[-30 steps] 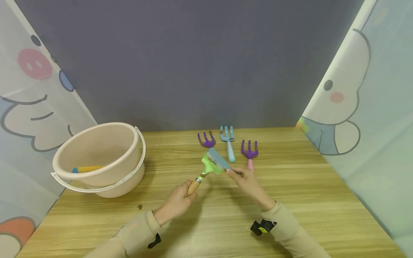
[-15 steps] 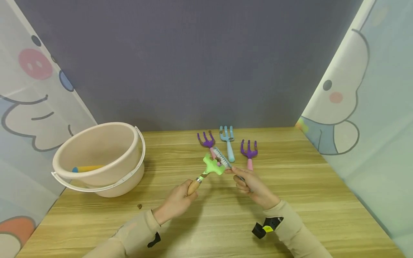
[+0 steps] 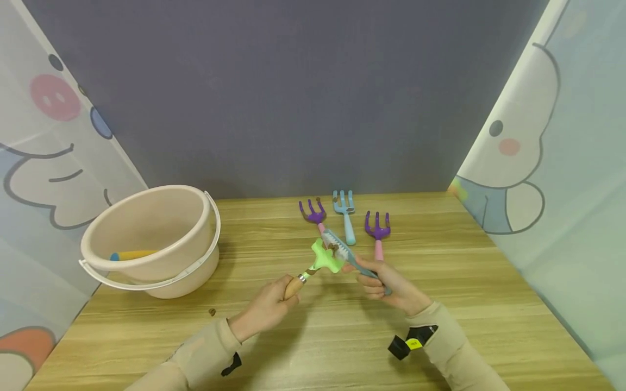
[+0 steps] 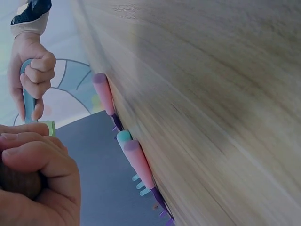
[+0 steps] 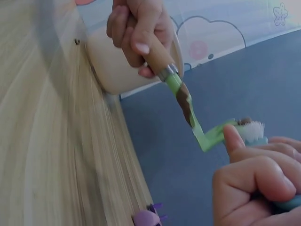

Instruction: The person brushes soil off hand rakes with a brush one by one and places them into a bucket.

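My left hand grips the wooden handle of a small green garden rake, held over the table. Brown dirt clings to its neck, which shows in the right wrist view beside the metal collar. With my right hand I hold a blue scrub brush by its handle, index finger stretched out near the rake. Its white bristles are right at the rake's toothed edge, with a brown clump between them. Part of the brush handle is hidden by my right fingers.
At the back lie a blue hand fork and two purple hand forks with pink handles, one partly behind the brush. A cream bucket at left holds a yellow-and-blue item. A brown crumb lies nearby.
My right hand has drawn back toward me and to the right. The brush has turned, so its bristles show beside the rake head instead of covering it. My left hand has hardly moved.
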`<state>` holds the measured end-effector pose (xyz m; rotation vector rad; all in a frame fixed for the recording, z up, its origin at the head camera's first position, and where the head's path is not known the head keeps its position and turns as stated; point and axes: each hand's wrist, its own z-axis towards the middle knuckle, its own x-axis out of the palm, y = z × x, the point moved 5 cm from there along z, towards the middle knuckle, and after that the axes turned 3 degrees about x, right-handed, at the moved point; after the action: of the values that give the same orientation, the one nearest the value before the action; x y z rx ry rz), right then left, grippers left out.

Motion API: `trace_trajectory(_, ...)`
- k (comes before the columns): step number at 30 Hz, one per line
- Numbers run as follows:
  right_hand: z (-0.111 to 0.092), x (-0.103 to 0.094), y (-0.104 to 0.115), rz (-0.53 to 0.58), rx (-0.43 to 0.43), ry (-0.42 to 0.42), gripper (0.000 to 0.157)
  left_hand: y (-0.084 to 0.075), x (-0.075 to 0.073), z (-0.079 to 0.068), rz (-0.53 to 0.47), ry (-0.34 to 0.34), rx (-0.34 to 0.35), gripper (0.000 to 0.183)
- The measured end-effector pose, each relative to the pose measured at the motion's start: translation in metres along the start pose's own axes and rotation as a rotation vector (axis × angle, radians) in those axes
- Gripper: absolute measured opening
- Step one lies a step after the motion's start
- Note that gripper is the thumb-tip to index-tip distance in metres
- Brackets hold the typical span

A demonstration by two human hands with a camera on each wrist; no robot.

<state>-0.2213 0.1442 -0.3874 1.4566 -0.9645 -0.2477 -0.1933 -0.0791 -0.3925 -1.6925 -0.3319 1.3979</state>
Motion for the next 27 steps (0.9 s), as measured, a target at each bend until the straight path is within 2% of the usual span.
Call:
trace_trajectory(7,-0.007,-0.008,0.001,-0.127,0.041,0.003,0.053,-0.001,0.001,-0.003,0.011,0.038,0.022,0.008)
trace_trajectory(13,-0.01,-0.013,-0.004,-0.146,0.077,0.005,0.048,0.0,0.001,-0.005,0.033,0.057,0.03,0.015)
trace_trajectory(18,-0.01,-0.013,-0.007,-0.027,0.096,0.042,0.041,-0.001,0.0,-0.005,0.02,0.063,0.026,0.02)
trace_trajectory(24,-0.009,-0.006,-0.005,0.176,0.054,0.161,0.038,-0.001,-0.003,-0.006,0.006,0.041,0.005,0.019)
trace_trajectory(27,-0.009,-0.004,-0.003,0.23,0.036,0.191,0.04,0.0,-0.003,-0.006,-0.007,0.03,-0.007,0.015)
